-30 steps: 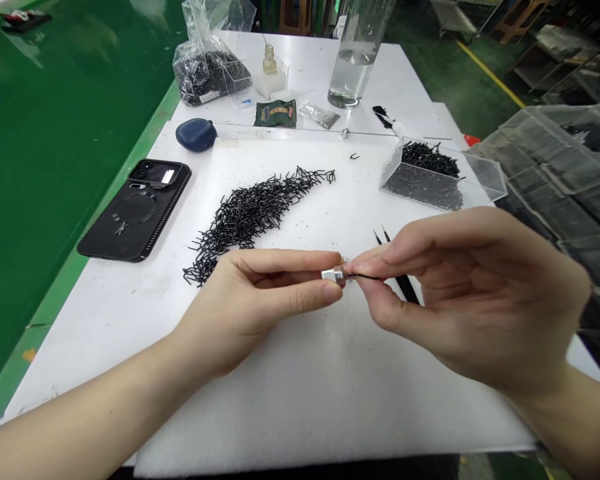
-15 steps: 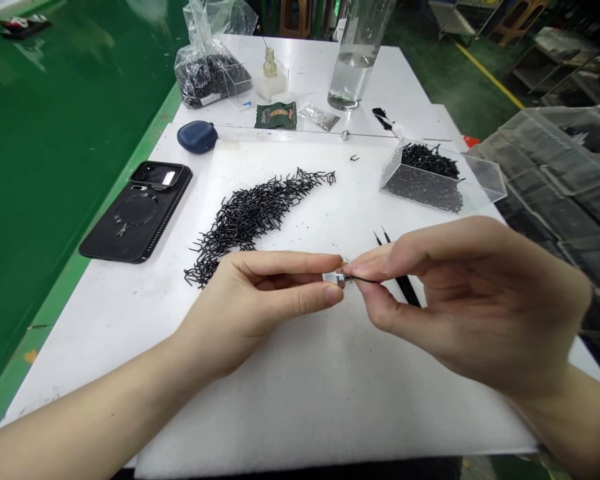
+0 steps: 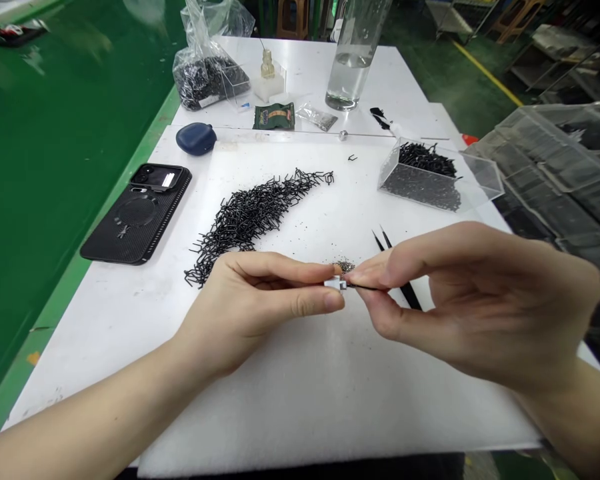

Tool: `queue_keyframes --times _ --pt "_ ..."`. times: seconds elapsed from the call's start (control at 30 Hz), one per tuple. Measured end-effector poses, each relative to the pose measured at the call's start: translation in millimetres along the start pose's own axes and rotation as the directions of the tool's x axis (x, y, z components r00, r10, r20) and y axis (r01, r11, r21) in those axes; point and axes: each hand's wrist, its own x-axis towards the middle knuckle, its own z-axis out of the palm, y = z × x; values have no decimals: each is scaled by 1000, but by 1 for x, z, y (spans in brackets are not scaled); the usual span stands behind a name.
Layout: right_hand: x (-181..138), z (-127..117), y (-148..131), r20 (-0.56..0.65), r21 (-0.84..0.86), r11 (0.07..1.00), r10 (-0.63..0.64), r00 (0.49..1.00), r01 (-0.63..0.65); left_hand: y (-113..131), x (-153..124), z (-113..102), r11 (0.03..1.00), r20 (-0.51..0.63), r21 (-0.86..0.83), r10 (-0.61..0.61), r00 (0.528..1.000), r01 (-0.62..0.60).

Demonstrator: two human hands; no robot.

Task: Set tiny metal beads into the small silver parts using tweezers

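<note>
1. The left hand [image 3: 243, 303] has its thumb and index finger clamped on a small, silver-white, metal-looking block [image 3: 333, 283]. The block sits at the very tips of these fingers, its right end poking out past them.
2. The right hand [image 3: 473, 303] faces it, thumb and fingertips pinched together on a thin, straight black rod [image 3: 364, 287]. The rod points at the block's exposed end; whether it enters the block is too small to tell.
3. Both hands meet above a white, soft-looking mat [image 3: 300, 413] on a white counter [image 3: 90, 333]. Only a narrow gap divides the two sets of fingertips.
4. Just beyond the fingertips lies a scatter of fine dark specks [image 3: 344, 265]. Slim black tweezers [image 3: 411, 298] lie partly behind the right hand, tips pointing away.
5. A long heap of bent black pieces [image 3: 253, 213] curves beyond the left hand, which overlaps its near end in view.
6. A transparent plastic box [image 3: 391, 167] of black pieces stands beyond the right hand, well apart from it.
7. White mat surface spreads from beneath the hands to the mat's near edge, and between heap and box. The counter's left edge runs well outside the left hand, past a black phone [image 3: 135, 213].
</note>
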Motion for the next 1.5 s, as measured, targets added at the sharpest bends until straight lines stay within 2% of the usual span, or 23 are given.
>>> queue_keyframes --times 0.43,0.7,1.0,1.3,1.5 --pt "5 1 3 86 216 976 -53 995 33 -2 -2 -3 996 -39 82 -13 999 16" --pt "7 -2 5 151 191 980 -76 986 47 1 -2 3 996 -75 91 9 997 -3" --pt "8 1 6 87 175 980 -112 990 96 2 -2 4 998 -58 44 43 997 -40" --pt "8 1 8 78 171 977 -138 987 123 0 -1 4 996 -89 64 60 994 -54" --pt "6 1 10 78 184 975 -140 987 124 -2 -3 3 995 -33 51 85 996 -84"
